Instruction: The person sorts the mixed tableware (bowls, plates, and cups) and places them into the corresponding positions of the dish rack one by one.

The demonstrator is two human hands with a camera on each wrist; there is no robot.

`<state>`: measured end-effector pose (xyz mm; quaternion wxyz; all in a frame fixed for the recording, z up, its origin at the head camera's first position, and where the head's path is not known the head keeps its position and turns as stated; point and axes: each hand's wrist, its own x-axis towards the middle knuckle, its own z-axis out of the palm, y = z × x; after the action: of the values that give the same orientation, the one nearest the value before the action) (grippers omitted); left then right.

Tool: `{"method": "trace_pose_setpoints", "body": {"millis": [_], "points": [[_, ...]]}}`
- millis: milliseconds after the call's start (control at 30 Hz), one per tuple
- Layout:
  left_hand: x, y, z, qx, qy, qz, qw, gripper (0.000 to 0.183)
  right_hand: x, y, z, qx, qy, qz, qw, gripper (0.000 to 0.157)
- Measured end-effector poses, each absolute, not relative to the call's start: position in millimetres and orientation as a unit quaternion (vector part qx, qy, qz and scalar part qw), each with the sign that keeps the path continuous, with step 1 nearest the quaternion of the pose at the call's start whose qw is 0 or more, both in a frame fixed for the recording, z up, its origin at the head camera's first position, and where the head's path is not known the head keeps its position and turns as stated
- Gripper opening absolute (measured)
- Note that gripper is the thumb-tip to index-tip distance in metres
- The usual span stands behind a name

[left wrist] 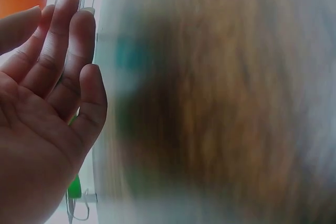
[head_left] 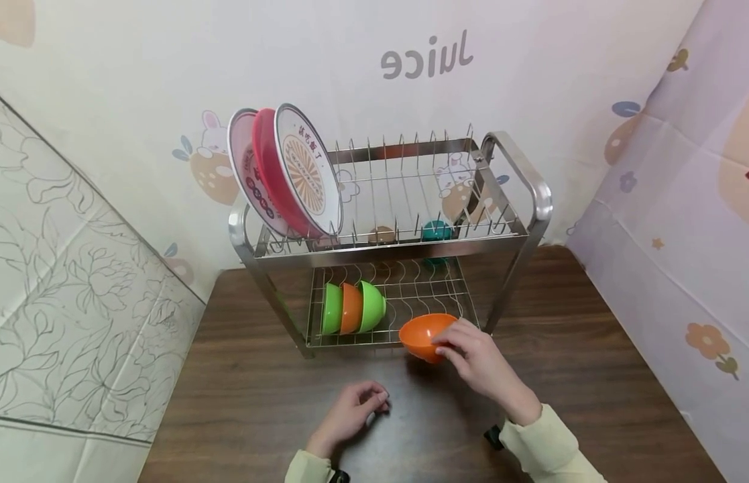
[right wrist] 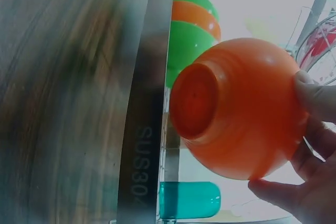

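An orange bowl (head_left: pixel 419 337) is pinched at its right rim by my right hand (head_left: pixel 479 359), just in front of the lower shelf of a metal dish rack (head_left: pixel 374 255). In the right wrist view the bowl's round foot (right wrist: pixel 194 100) faces the camera, with thumb and fingers at its edge. My left hand (head_left: pixel 352 410) rests near the table's front middle, fingers loosely curled and holding nothing; the left wrist view shows its bare palm (left wrist: pixel 37 124). Two green bowls and another orange bowl (head_left: pixel 351 308) stand on edge in a row on the lower shelf's left.
Several plates (head_left: pixel 304 171) lean upright at the left of the rack's top shelf. Behind the rack are a teal cup (head_left: pixel 437 231) and a brown one (head_left: pixel 382 235). The wooden table (head_left: pixel 241 402) meets patterned cloth walls at the back and sides.
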<state>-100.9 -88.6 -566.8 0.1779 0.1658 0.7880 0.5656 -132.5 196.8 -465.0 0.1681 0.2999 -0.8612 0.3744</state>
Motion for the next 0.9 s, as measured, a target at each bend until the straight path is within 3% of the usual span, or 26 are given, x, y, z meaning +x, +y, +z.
{"method": "trace_pose_setpoints", "body": {"millis": [333, 900], "points": [[-105, -112, -566, 0.126, 0.802, 0.564, 0.151, 0.022, -155, 197, -464, 0.290, -0.862, 0.377, 0.179, 0.024], [-107, -161, -568, 0.059, 0.840, 0.529, 0.106, 0.026, -194, 177, -461, 0.402, -0.881, 0.186, 0.166, 0.023]]}}
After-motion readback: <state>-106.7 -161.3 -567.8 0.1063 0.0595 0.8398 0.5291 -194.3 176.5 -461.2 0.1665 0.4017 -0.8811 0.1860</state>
